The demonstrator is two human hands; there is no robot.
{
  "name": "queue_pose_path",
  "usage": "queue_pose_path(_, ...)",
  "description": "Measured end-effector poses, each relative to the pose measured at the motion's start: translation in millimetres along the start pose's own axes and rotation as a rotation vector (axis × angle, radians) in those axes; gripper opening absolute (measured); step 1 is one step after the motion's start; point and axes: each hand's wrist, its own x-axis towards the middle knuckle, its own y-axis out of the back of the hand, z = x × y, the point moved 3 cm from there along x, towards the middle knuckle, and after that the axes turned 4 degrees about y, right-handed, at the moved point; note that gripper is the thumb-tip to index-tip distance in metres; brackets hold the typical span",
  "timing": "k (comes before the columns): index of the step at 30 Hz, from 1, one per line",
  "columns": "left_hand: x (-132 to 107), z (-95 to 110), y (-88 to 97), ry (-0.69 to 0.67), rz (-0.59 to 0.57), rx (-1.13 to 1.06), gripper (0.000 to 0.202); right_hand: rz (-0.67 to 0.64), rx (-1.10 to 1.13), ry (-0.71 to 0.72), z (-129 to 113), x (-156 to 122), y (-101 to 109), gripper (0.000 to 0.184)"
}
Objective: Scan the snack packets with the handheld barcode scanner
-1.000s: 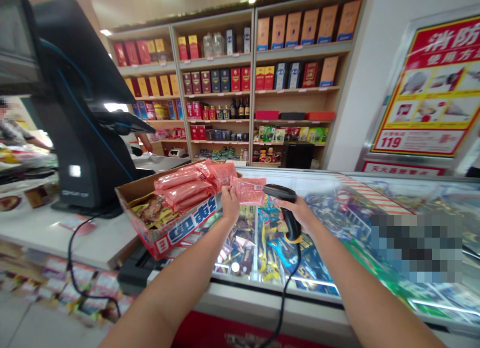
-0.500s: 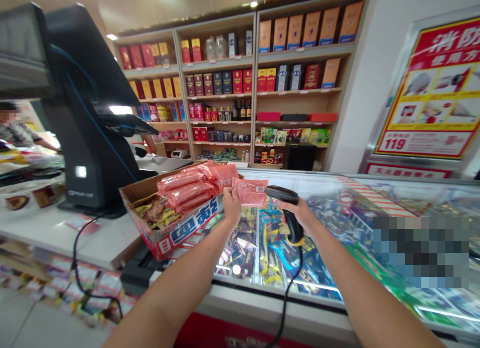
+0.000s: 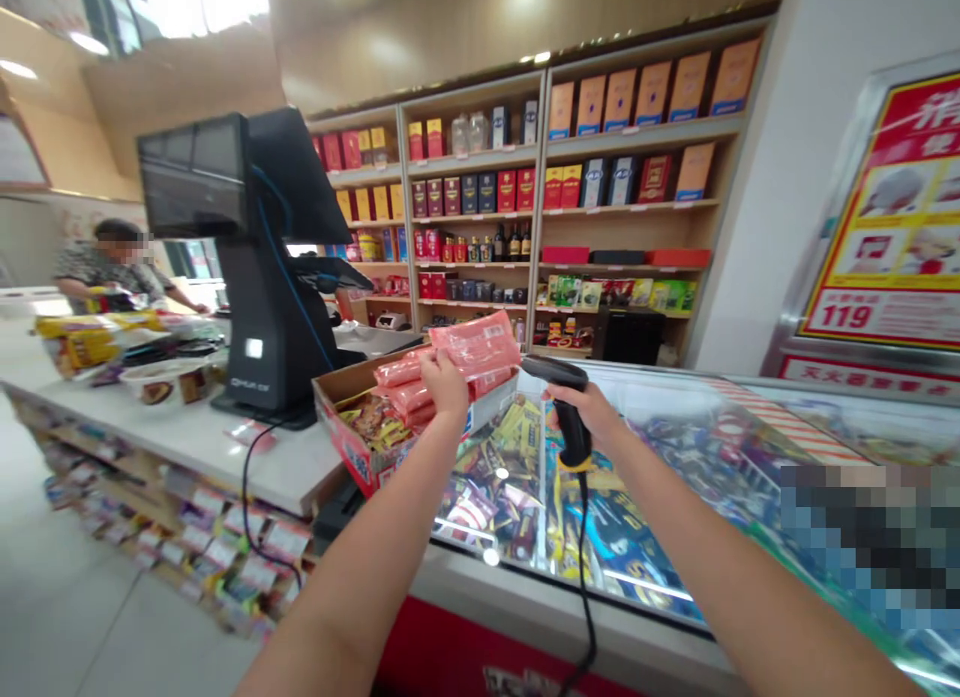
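Note:
My left hand is closed on a pink sealed food packet, held over the open cardboard box that contains more pink packets and yellow snack bags. My right hand grips a black corded barcode scanner just right of the packet, its head facing left toward it. The box rests on the corner where the white counter meets the glass-topped freezer.
A black checkout terminal stands on the white counter, its cable hanging over the front. Another person stands at far left behind goods. Shelves of boxed goods fill the back wall. A red and yellow poster hangs at right.
The view has swung left and up. My left hand has carried the pink packet left, from beside the scanner head to above the box. The scanner hand stays about level.

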Motion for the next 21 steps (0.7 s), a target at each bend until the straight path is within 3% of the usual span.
queue_pose_path(3, 39.7, 9.0, 22.1, 0.074, 0.099, -0.020, 0.011, -0.039, 0.014, 0.035, -11.5, 10.7, -28.8, 0.023)
queue_pose_path(6, 61.2, 13.9, 38.9, 0.088, 0.085, 0.043, 0.031, -0.066, 0.046, 0.051, -11.9, 19.8, -52.3, 0.021)
queue_pose_path(9, 60.7, 20.6, 50.4, -0.041, 0.081, 0.144, 0.044, -0.086, 0.049, 0.046, -8.2, 22.5, -66.3, 0.020)
queue_pose_path(13, 33.7, 29.3, 57.1, -0.312, 0.029, 0.245, 0.042, -0.079, 0.067, 0.037, -3.8, 14.1, -65.4, 0.019)
queue_pose_path(15, 13.2, 29.0, 57.0, -0.423, -0.118, 0.336, 0.035, -0.056, 0.069, 0.021, 0.7, 6.4, -55.8, 0.018)
queue_pose_path(19, -30.4, 13.3, 57.1, -0.549, -0.585, 0.703, 0.022, 0.018, 0.055, -0.035, 19.9, -11.0, -20.8, 0.018)
queue_pose_path(21, -43.9, 1.4, 61.3, -0.548, -0.681, 0.967, 0.021, 0.052, 0.091, -0.082, 34.8, -17.9, 1.0, 0.016)
